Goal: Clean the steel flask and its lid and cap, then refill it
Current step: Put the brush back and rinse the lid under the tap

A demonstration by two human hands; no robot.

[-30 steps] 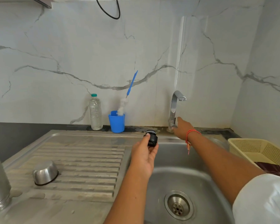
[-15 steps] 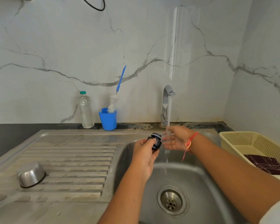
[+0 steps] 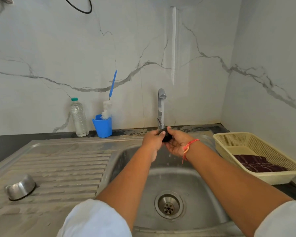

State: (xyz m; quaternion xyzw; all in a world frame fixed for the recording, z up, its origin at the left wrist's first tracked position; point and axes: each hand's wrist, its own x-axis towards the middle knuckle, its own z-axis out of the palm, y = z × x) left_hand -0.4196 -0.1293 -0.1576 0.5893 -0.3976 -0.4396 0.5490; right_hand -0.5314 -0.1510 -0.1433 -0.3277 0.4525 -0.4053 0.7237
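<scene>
Over the steel sink (image 3: 186, 182), both hands meet right under the spout of the running tap (image 3: 161, 106), holding the black lid (image 3: 167, 136) between them. The left hand (image 3: 152, 139) has its fingers curled round the lid from the left side. The right hand (image 3: 177, 144) lies palm up beneath the lid, cupping it, with the thumb laid over the top. Drops fall from the hands into the basin, above the round drain (image 3: 168, 205). A red thread band (image 3: 188, 147) sits on the right wrist, and white sleeves show at the bottom edge on both arms.

To the left, on the ribbed drainboard (image 3: 67, 168), the steel cap (image 3: 20, 187) lies mouth down, well apart from the hands. Along the back of the dark surface (image 3: 3, 144), against the marble wall, stands a clear plastic bottle (image 3: 79, 117) with a green top. Just beside it is a blue cup (image 3: 102, 125) that holds a bottle brush (image 3: 109, 100), bristles down and blue handle leaning up to the right.

To the right of the sink sits a cream plastic basket (image 3: 272, 177) with a dark checked cloth (image 3: 258, 163) lying flat inside it. A black cable (image 3: 79, 6) loops down at the top of the wall.
</scene>
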